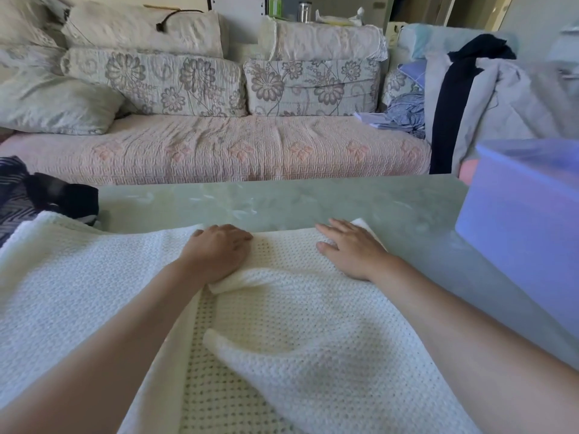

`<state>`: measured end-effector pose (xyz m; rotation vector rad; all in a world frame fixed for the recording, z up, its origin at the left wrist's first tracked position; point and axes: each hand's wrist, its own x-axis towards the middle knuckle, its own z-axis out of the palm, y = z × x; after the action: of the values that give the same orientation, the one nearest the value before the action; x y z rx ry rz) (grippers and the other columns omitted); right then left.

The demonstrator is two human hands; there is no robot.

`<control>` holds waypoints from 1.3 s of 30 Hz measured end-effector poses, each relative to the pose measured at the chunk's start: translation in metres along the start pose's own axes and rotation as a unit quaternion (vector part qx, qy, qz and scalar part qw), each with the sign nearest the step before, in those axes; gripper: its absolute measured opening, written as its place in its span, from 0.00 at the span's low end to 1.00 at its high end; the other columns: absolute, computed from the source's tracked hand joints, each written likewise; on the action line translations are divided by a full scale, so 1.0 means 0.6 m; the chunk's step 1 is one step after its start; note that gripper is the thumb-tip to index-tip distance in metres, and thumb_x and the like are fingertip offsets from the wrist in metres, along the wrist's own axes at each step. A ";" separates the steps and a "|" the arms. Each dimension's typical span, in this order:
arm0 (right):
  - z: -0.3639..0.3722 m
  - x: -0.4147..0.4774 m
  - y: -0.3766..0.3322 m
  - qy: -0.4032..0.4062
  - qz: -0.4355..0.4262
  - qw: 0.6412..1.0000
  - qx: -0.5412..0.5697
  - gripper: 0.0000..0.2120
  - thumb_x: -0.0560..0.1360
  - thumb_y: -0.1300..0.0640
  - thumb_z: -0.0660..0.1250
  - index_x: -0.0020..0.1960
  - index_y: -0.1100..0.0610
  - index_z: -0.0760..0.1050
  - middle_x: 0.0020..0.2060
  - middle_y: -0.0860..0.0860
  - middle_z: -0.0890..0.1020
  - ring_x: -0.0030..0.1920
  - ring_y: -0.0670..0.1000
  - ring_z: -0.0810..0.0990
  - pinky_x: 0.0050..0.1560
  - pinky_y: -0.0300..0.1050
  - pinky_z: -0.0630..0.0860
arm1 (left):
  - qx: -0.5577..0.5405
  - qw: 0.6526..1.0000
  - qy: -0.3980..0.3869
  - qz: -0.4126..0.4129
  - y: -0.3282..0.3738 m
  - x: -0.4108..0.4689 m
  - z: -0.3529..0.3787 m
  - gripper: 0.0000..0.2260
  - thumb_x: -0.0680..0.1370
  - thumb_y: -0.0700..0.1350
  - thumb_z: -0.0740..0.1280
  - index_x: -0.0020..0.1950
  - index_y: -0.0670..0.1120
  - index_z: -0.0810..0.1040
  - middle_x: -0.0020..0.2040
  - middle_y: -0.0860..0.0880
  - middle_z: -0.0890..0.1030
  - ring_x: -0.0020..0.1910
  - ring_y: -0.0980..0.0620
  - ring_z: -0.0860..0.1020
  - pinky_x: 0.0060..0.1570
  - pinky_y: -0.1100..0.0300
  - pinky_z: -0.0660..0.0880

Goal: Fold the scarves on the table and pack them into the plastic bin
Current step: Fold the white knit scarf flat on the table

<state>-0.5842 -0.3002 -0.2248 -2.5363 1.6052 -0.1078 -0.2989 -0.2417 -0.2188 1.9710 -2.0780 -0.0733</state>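
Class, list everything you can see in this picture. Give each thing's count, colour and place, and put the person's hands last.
cream scarf: one, cream open knit, spread over the near part of the table, partly folded
dark patterned scarf: one, black and grey, bunched at the table's left edge
plastic bin: one, translucent blue-violet, on the table's right side
table: one, pale green marbled, in front of the sofa
sofa: one, pink quilted cover, behind the table
floral cushions: two, grey-green, against the sofa back
plain pillow: one, pale green, sofa's left end
heap of clothes: one, grey, navy and blue, sofa's right end
left hand: one, fingers curled on the cream scarf
right hand: one, flat on the cream scarf
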 end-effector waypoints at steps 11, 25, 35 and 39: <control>-0.062 -0.057 -0.051 0.008 0.025 1.000 0.000 0.28 0.82 0.39 0.54 0.79 0.50 0.61 0.80 0.54 0.57 0.79 0.53 0.55 0.77 0.50 0.52 | -0.025 0.994 0.074 0.076 0.041 -0.066 -0.064 0.14 0.81 0.50 0.61 0.67 0.54 0.76 0.68 0.53 0.74 0.69 0.50 0.66 0.67 0.48 0.66; -0.117 -0.284 -0.234 -0.167 -0.047 0.982 0.079 0.16 0.66 0.38 0.73 0.45 0.48 0.76 0.43 0.44 0.80 0.43 0.47 0.80 0.43 0.45 0.77 | -0.022 0.964 0.040 0.261 0.099 -0.305 -0.103 0.07 0.69 0.50 0.64 0.46 0.54 0.75 0.44 0.59 0.75 0.43 0.58 0.72 0.35 0.60 0.74; -0.088 -0.342 -0.207 -0.168 -0.040 0.985 -0.004 0.20 0.71 0.60 0.68 0.60 0.46 0.72 0.51 0.46 0.76 0.48 0.49 0.77 0.47 0.46 0.77 | -0.052 0.977 -0.025 0.204 0.126 -0.327 -0.052 0.15 0.75 0.48 0.73 0.61 0.53 0.78 0.64 0.55 0.74 0.61 0.53 0.74 0.61 0.54 0.73; -0.099 -0.344 -0.194 -0.096 -0.001 0.983 0.153 0.13 0.72 0.61 0.61 0.50 0.47 0.77 0.48 0.44 0.78 0.47 0.48 0.77 0.45 0.44 0.73 | -0.062 0.972 0.040 0.225 0.137 -0.315 -0.073 0.08 0.75 0.43 0.72 0.53 0.47 0.84 0.58 0.50 0.80 0.54 0.51 0.79 0.55 0.54 0.77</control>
<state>-0.5764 -0.0693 -0.1455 -2.2396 1.3938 -0.0979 -0.3623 -0.0428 -0.1894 1.3693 -2.3468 -0.0297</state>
